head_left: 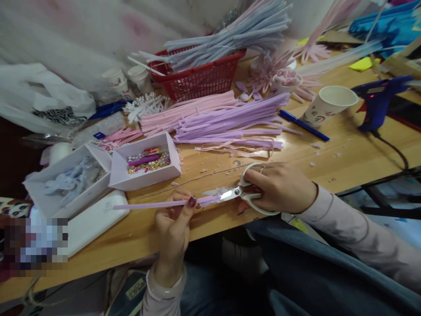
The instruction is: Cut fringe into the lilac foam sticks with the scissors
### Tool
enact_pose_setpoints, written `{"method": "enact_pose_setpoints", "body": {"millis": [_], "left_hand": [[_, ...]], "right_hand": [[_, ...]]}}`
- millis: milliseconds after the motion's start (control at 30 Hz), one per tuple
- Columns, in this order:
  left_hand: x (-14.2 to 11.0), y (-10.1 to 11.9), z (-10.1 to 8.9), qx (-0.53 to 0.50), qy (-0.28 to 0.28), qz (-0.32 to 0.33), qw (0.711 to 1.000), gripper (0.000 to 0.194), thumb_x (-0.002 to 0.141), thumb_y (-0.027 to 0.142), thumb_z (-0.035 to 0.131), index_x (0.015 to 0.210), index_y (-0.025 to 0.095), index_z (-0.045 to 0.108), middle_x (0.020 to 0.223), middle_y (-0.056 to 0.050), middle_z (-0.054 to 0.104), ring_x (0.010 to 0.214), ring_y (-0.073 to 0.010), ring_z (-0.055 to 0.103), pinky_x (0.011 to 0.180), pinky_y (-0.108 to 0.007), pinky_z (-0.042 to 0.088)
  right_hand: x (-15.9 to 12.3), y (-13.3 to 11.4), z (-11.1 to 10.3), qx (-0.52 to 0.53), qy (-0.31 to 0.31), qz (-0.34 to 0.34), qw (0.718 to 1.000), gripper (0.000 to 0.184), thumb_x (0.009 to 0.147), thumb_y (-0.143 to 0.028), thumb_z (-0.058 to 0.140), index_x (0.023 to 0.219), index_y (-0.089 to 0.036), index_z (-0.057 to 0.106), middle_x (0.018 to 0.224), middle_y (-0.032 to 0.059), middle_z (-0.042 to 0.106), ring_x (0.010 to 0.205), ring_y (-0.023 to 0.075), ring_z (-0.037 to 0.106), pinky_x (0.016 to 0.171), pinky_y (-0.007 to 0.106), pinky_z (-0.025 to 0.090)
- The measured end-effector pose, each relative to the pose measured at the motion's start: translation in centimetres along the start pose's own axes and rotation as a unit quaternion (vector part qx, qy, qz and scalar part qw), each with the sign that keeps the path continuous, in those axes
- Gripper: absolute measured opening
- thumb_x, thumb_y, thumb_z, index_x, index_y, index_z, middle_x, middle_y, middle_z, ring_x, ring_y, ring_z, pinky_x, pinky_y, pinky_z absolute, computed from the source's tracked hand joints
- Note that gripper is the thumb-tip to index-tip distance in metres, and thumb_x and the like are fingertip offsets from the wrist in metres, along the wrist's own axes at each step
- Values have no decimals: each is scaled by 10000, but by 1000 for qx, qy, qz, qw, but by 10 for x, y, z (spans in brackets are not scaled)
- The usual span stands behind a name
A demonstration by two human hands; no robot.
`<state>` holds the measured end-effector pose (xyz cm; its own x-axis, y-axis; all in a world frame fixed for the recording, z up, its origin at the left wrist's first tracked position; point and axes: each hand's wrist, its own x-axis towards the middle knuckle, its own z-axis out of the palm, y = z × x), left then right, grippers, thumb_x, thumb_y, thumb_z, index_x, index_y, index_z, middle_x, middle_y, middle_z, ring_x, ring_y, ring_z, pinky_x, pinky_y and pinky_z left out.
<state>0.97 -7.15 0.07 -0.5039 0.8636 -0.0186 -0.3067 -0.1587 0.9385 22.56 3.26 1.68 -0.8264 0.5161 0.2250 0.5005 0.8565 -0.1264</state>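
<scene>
Between the thumb and fingers of my left hand (176, 221) is a light purple pipe cleaner (141, 205). One end of it sticks out to the left, over the white slab-shaped case. My right hand (279, 186) grips white-handled scissors (237, 192), with fingers through the loops. The scissor blades point left and are parted around the fuzzy right end of the pipe cleaner, close to my left fingertips. A thin bare stem (197, 177) lies on the table just beyond both hands.
Purple pipe cleaners (226, 120) and pink ones lie in bundles behind the hands. A red basket (200, 79) holds pale blue ones. At left stand white boxes (144, 162) of beads and parts. A paper cup (332, 105), blue pen (304, 125) and glue gun (378, 98) are at right.
</scene>
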Motion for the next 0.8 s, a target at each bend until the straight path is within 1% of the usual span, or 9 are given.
{"method": "enact_pose_setpoints", "body": {"millis": [167,300,400,467,533,667,800], "left_hand": [[0,0,1,10,11,-6,1000,271,593,303,883,595,143,664,681,-2,599,584,-78,563,565,-174,495],[-1,-2,1,-8,60,0,998,268,574,308,894,676,163,692,665,19,636,543,-63,591,551,-152,511],[-1,-5,-2,-20,80,-12,996,271,576,302,892,706,169,695,634,26,655,515,-71,612,542,-160,530],[-1,-6,-4,-28,78,-19,996,262,578,282,890,705,165,693,623,26,660,519,-76,623,547,-163,539],[0,-6,-5,-38,73,-22,996,252,582,270,887,703,161,694,615,25,666,522,-77,629,548,-159,543],[0,-3,-5,-44,54,-34,997,241,595,272,883,693,148,700,588,13,670,506,-82,634,540,-159,551],[0,0,-3,-30,53,-34,998,294,562,310,896,662,133,684,567,2,657,477,-92,622,484,-166,537]], "right_hand": [[-3,1,-1,-3,-6,7,1000,315,830,-484,582,773,-174,595,622,41,624,540,159,540,540,294,261],[-3,0,-3,8,-10,6,1000,284,835,-461,588,790,-181,593,626,31,623,539,151,528,543,291,257],[-2,0,-5,26,-10,5,1000,327,800,-508,617,798,-185,564,668,39,619,589,172,543,560,293,287],[-1,0,-7,30,-8,2,1000,330,781,-505,628,793,-188,540,710,54,618,636,190,554,587,299,319],[-1,1,-7,21,-3,1,1000,289,778,-460,630,775,-191,523,722,56,612,648,193,553,601,301,333],[-1,2,-7,-2,-1,5,1000,264,788,-431,623,776,-186,527,707,48,606,616,185,537,589,298,327],[0,3,-6,-11,-2,6,1000,201,787,-369,604,794,-180,537,730,55,624,631,183,546,603,296,327]]}}
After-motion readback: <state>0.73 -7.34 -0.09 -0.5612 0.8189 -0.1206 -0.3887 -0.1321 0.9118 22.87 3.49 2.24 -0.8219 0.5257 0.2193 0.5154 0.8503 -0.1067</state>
